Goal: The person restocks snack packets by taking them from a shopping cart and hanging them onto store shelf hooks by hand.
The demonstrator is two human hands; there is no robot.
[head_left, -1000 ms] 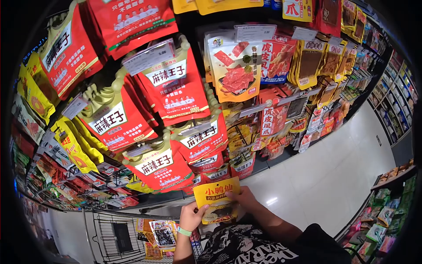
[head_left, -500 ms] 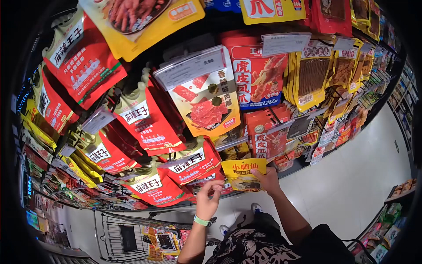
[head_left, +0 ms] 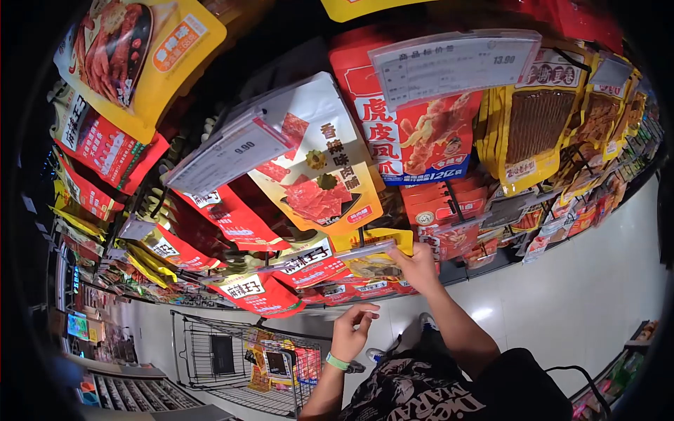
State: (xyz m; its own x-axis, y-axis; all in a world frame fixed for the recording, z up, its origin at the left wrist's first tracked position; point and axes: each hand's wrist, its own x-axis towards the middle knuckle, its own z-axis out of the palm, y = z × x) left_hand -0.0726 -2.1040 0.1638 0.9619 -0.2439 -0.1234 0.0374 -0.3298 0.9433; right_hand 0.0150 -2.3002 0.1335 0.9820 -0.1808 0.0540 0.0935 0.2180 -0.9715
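My right hand point(head_left: 417, 270) grips the right edge of a yellow snack bag point(head_left: 382, 268), which is up against the rack, partly behind a price-tag rail. Just above that bag hangs a white and orange pouch of dried meat point(head_left: 316, 165). Lower down, my left hand point(head_left: 352, 332), with a pale green wristband, is held apart from the rack with its fingers curled together. A small pale spot shows at its fingertips, too small to name. Red snack bags point(head_left: 258, 293) hang to the left of the yellow one.
A wire shopping cart point(head_left: 200, 351) with several packages stands lower left. Price tags point(head_left: 456, 67) stick out in front of the hanging bags. Red pouches point(head_left: 449, 207) and yellow packs point(head_left: 537, 130) hang on the right. Pale floor point(head_left: 512, 295) runs below the rack.
My right hand has moved the yellow bag up and in against the rack, where the rail now crosses it. My left hand has shifted lower and right in view. The rack appears closer.
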